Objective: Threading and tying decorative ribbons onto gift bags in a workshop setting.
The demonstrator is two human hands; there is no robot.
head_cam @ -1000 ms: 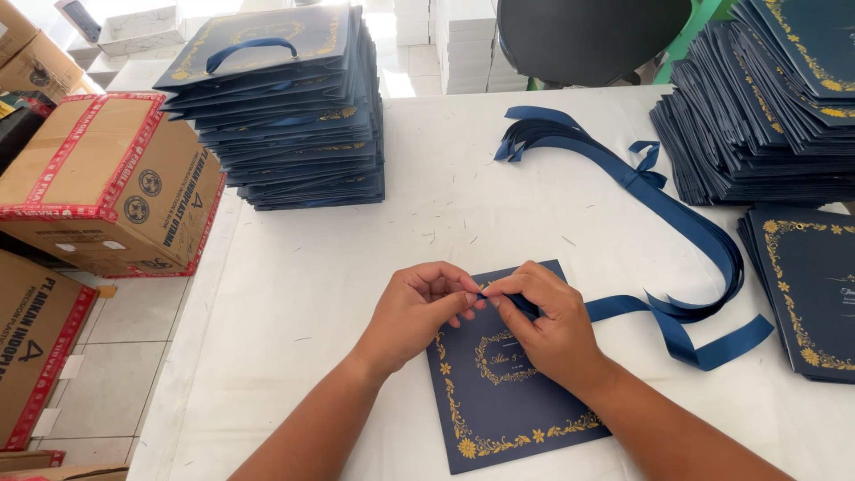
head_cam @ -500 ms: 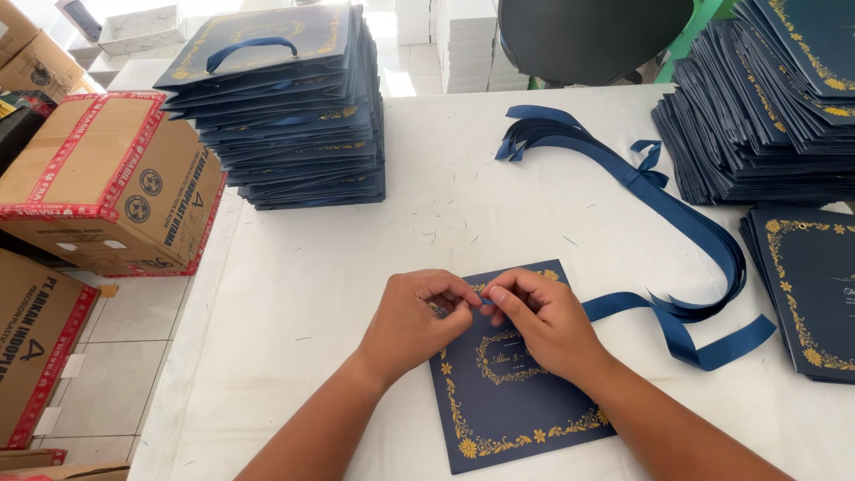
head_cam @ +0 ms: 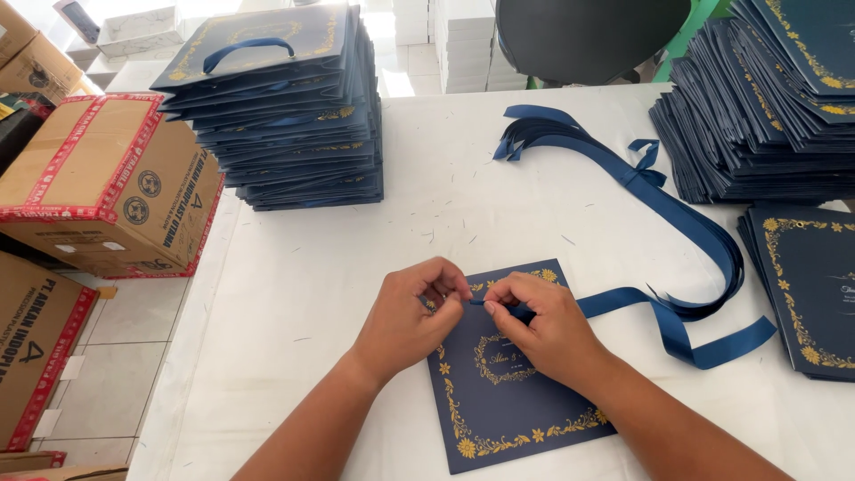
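A flat navy paper bag with gold floral print [head_cam: 517,401] lies on the white table in front of me. My left hand [head_cam: 411,313] and my right hand [head_cam: 541,325] meet over its top edge. Both pinch the end of a navy satin ribbon [head_cam: 623,301] between fingertips, right at the bag's upper rim. The ribbon runs off to the right and joins a long bundle of ribbons [head_cam: 677,214] that curves toward the table's back.
A tall stack of finished navy bags with handles [head_cam: 285,116] stands at the back left. More flat navy bags [head_cam: 766,116] are piled at the right, with another pile [head_cam: 806,285] below. Cardboard boxes [head_cam: 98,187] sit left of the table [head_cam: 294,294].
Both hands slid slightly left and down along the bag's top edge, still pinching the ribbon end. The bag and the piles have not moved.
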